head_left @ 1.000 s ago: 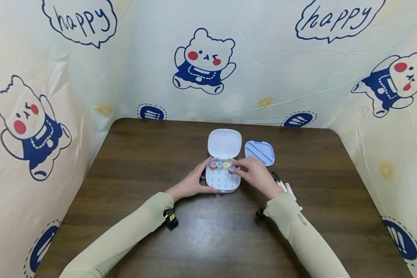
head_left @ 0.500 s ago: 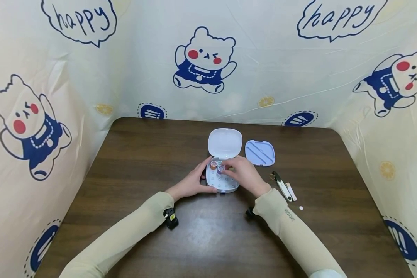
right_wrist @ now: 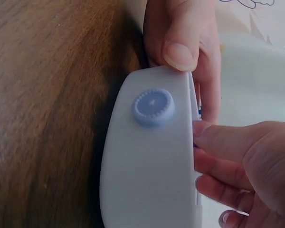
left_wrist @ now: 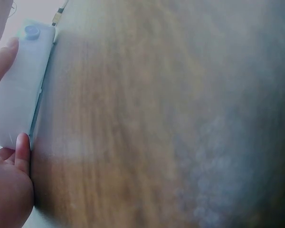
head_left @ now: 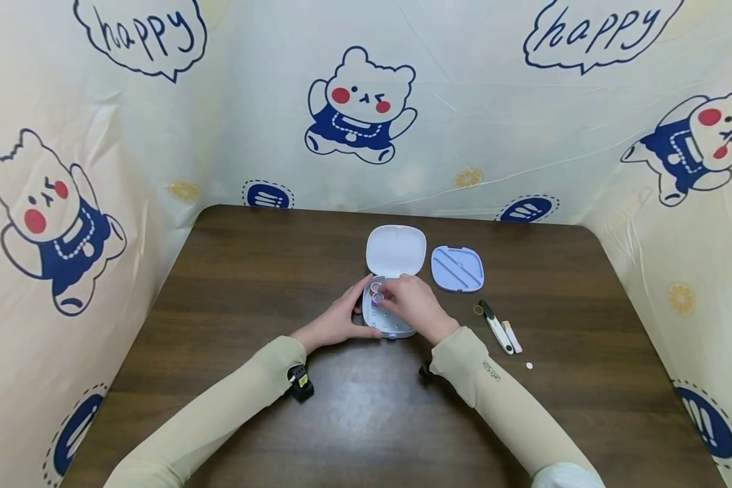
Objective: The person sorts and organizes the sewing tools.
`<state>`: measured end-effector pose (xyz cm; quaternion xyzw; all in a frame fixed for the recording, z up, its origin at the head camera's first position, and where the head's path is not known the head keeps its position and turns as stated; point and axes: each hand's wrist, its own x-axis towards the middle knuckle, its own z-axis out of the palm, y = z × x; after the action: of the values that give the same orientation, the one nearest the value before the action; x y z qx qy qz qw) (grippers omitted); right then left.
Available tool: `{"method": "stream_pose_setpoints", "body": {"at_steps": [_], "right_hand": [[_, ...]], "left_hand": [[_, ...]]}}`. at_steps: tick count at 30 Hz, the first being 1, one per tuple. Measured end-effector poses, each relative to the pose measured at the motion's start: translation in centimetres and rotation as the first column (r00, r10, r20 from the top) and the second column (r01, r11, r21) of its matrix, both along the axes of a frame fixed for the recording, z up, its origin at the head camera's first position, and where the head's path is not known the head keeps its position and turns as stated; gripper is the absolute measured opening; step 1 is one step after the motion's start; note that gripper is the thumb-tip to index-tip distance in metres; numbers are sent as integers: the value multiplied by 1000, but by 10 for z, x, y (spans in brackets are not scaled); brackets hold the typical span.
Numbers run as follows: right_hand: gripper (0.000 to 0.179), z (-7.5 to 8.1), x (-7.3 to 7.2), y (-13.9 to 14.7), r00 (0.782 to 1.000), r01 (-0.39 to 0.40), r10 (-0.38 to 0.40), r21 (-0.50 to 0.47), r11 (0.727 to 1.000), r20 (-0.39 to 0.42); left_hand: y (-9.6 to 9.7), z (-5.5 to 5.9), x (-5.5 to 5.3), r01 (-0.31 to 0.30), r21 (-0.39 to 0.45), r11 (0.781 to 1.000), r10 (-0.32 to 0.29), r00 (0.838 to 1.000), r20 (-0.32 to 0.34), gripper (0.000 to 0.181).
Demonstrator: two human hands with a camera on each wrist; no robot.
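Note:
A white sewing box (head_left: 390,333) stands on the table with its lid (head_left: 396,251) raised behind it. My left hand (head_left: 340,318) grips the box's left side, thumb at the front and fingers round the side. Between the thumb and fingers of my right hand (head_left: 416,306) is a small purple thread spool (head_left: 377,298), at the left part of the pegged inside. Just behind it sits an orange spool (head_left: 375,287). My right hand hides the other spools and much of the pegs. A blue knob (right_wrist: 153,105) shows on the box's front in the right wrist view.
A lilac tray (head_left: 457,269) lies right of the lid. On the table (head_left: 341,420) to the right are thread snips (head_left: 497,330) with a dark end, a small gold ring (head_left: 478,310), a white stick-like item (head_left: 512,337) and a small white disc (head_left: 529,365).
My right hand has moved left over the box with the purple spool, from the right end of the spool row to near the orange spool. My left hand stays on the box.

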<state>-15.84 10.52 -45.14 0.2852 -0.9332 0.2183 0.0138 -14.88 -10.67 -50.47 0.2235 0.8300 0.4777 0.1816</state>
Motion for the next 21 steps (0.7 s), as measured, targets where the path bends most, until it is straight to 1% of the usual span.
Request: {"method": "stream_pose_setpoints", "body": {"at_steps": [6,12,17,21], "right_hand": [[15,-4,-1,-5,1000,12,-12,20,1000,3],[16,-8,-4,-6,1000,5,-5,21,1000,1],[18,-8,-4,-8,1000,0,0,41,999,5],[20,-8,-3,-7,1000,-5,5,49,999,-10]], "left_hand": [[-1,1,1,-5,-6,1000,5,1000,-2,116],[0,-1,1,-8,3,1000,8,1000,5,116],[0,-2,0,-4,7,1000,4,1000,-2,115],[1,-2,0,-4,9,1000,4,1000,-3,115]]}}
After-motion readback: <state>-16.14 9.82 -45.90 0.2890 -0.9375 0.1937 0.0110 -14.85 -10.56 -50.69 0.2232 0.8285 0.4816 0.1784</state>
